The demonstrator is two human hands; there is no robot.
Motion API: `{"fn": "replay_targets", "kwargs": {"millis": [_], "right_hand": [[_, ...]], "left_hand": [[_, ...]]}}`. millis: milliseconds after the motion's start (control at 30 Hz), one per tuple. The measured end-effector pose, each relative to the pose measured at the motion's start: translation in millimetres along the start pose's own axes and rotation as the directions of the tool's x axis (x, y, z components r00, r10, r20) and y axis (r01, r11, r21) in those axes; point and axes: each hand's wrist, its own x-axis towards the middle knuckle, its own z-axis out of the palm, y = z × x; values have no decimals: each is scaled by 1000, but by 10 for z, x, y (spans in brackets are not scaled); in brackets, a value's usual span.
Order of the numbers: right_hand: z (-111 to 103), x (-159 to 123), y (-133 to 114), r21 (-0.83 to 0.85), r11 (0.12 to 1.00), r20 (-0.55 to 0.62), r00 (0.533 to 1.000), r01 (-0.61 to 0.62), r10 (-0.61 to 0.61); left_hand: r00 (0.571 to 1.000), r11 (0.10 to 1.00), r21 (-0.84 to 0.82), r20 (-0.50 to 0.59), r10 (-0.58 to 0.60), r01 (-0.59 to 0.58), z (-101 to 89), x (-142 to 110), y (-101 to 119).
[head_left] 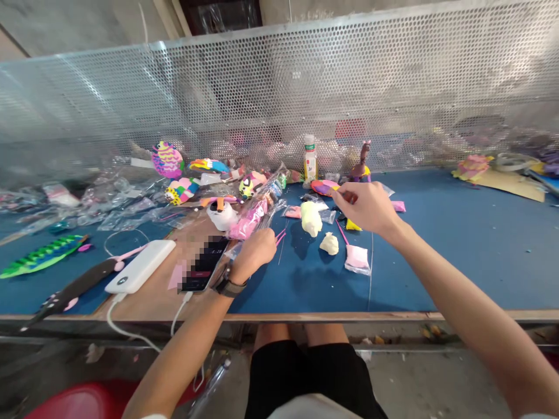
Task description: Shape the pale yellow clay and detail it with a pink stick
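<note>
My left hand [257,253], wearing a dark wristband, is closed beside a clear bag of pink clay [250,221]. Thin pink sticks [280,236] show just past its fingers; whether they are gripped I cannot tell. My right hand [371,208] is pinched above the table, close to an orange and purple clay piece [323,186]. What sits between its fingertips is too small to name. Between the hands lie a large pale yellow clay lump [311,219] and a smaller cream lump [329,244]. A pink clay packet [357,257] rests nearer the front, a pink stick [342,231] touching it.
A white power bank [140,266] and a phone [205,265] lie cabled at left. Coloured clay figures, such as a striped round fish [167,159], and plastic bags crowd the back. A glue bottle [310,160] stands before the perforated metal screen [279,87].
</note>
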Motion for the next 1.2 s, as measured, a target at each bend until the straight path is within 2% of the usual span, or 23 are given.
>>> {"fn": "replay_targets", "kwargs": {"millis": [33,100,167,200,233,300,400,467,533,600,667,767,800,867,1000,1133,1200], "right_hand": [[4,42,-32,46,998,11,999,44,-44],[55,112,-74,172,979,71,990,105,-118],[162,153,-81,340,935,165,972,105,-169],[230,161,-70,426,901,211,959,82,-188],[302,162,-51,506,861,254,947,46,-199],[442,146,12,606,795,275,942,-15,-192],[581,101,142,562,826,203,959,49,-195],[616,63,232,484,865,161,959,128,-232],[618,14,311,461,869,143,951,183,-276],[604,-53,379,466,864,140,948,191,-285],[586,-128,436,477,873,174,962,103,-208],[564,-216,501,557,820,266,964,-134,-23],[558,-230,517,593,783,284,959,-190,17],[550,-233,543,657,712,296,953,-250,62],[537,-191,574,718,629,287,950,-298,123],[538,-172,562,763,580,251,958,-286,142],[558,-186,533,765,588,198,964,-264,175]], "left_hand": [[998,997,-73,-60,24,-29,-89,12,-21],[966,940,-265,-200,163,-213,-277,57,-13],[882,803,-420,-395,258,-423,-418,137,74],[844,725,-474,-455,285,-500,-452,188,140],[819,652,-517,-477,318,-554,-457,245,213],[803,534,-602,-482,350,-594,-393,364,352],[817,436,-691,-479,322,-577,-214,507,470],[820,397,-719,-480,311,-571,-114,552,474],[814,360,-733,-484,320,-577,-51,558,427],[795,333,-726,-505,337,-602,-10,548,341],[754,364,-663,-534,382,-654,32,548,232],[688,494,-479,-521,505,-725,144,601,88],[693,528,-450,-493,526,-720,196,631,59],[736,564,-472,-429,524,-677,308,697,35],[805,514,-625,-386,451,-587,481,806,86],[810,395,-719,-416,414,-571,539,863,183],[796,378,-713,-439,417,-591,541,868,245]]}}
